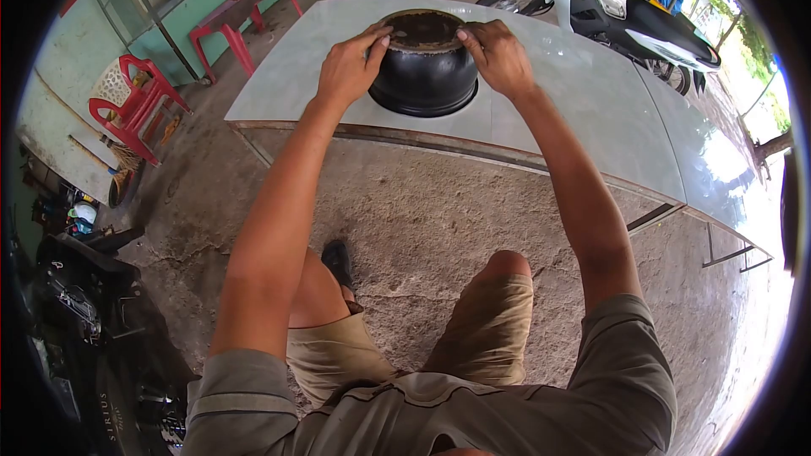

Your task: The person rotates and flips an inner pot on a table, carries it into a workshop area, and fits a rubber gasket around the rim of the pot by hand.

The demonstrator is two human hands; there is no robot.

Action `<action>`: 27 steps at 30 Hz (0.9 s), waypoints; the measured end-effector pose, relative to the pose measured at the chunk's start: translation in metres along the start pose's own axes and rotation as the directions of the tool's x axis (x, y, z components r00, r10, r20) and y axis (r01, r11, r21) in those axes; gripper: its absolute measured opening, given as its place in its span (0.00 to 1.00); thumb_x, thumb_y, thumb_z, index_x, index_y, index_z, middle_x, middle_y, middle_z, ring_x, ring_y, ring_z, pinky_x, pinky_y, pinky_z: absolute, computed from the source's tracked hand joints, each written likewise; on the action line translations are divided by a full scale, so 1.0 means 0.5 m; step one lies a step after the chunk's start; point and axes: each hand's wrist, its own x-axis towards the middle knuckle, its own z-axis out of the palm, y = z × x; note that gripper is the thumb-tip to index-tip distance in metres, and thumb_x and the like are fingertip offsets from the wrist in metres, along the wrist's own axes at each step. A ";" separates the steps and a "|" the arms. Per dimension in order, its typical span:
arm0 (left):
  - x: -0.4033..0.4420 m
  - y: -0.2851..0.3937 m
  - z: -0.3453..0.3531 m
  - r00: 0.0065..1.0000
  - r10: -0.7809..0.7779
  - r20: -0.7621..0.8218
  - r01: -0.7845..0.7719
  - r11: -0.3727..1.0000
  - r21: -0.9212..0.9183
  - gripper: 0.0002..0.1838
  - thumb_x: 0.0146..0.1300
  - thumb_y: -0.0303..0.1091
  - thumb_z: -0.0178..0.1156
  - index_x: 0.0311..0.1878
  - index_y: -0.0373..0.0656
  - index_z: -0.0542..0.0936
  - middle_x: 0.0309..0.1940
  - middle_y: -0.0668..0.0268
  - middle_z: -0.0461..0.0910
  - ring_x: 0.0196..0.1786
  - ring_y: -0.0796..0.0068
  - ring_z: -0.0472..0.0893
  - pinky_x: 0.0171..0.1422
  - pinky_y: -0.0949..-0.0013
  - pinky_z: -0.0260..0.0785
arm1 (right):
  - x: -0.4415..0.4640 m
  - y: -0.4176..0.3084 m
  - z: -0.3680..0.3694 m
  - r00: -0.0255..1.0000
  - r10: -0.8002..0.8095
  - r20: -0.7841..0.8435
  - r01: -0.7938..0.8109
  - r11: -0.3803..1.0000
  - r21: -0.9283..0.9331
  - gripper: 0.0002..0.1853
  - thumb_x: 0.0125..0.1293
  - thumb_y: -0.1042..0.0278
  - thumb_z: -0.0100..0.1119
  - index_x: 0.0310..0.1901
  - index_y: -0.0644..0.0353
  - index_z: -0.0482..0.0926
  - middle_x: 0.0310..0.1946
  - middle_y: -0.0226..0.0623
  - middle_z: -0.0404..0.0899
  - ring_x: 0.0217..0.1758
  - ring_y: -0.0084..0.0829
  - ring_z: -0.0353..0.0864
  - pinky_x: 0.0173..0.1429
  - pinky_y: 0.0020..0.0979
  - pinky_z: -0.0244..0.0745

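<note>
A round black pot (422,80) stands upside down near the front edge of the pale table (583,118). Its flared rim rests on the tabletop, and its worn, brownish base faces up. My left hand (348,67) grips the upper left edge of the pot, thumb on the near side. On the opposite edge, my right hand (500,57) holds it the same way. The far fingers of both hands are partly hidden behind the pot and the hands themselves.
Behind the table on the right a motorbike (608,8) is parked. A red bench (241,17) and a red chair (135,101) stand at the left, by a broom (125,156). Another dark motorbike (101,312) is close on my lower left.
</note>
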 end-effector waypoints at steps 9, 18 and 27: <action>-0.017 0.023 0.027 0.989 0.127 -0.083 -0.117 0.987 0.111 0.18 0.79 0.50 0.58 0.59 0.53 0.89 0.62 0.62 0.87 0.65 0.50 0.84 0.65 0.54 0.80 | 0.040 0.047 0.006 0.991 0.033 0.126 -0.058 0.977 0.204 0.31 0.84 0.41 0.47 0.56 0.65 0.86 0.52 0.53 0.87 0.58 0.57 0.82 0.67 0.47 0.76; -0.014 0.004 -0.006 0.994 0.067 -0.085 -0.061 0.996 0.071 0.18 0.81 0.46 0.56 0.58 0.48 0.89 0.58 0.59 0.88 0.55 0.49 0.87 0.58 0.56 0.81 | 0.018 0.006 0.013 0.997 -0.081 -0.006 0.080 0.989 -0.127 0.25 0.82 0.44 0.53 0.49 0.57 0.91 0.43 0.41 0.90 0.59 0.45 0.80 0.66 0.46 0.76; -0.010 -0.002 -0.008 0.997 -0.004 -0.082 0.014 0.993 0.119 0.20 0.82 0.49 0.55 0.62 0.47 0.86 0.52 0.49 0.87 0.53 0.41 0.86 0.57 0.52 0.79 | 0.006 -0.016 0.012 0.990 -0.107 -0.091 0.108 0.994 0.008 0.20 0.80 0.51 0.57 0.47 0.60 0.91 0.41 0.38 0.90 0.50 0.43 0.83 0.61 0.42 0.79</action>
